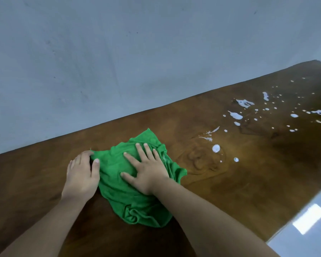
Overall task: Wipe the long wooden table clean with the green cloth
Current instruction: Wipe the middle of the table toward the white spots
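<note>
Green crumpled cloth (pixel 119 184) lies on the long brown wooden counter (pixel 230 184) under my right hand (pixel 149 172), fingers spread flat; left hand (pixel 82 176) rests relaxed at its edge. Mid-wipe, I judge; next, sweep right into the white splashes (pixel 216 148).

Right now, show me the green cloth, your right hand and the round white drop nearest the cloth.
green cloth (pixel 111 175), head view, bare fabric just left of the thumb.
right hand (pixel 148 169), head view, back of the hand.
round white drop (pixel 216 148), head view, its centre.

Soft cool light, sheen on table (pixel 248 173)
</note>
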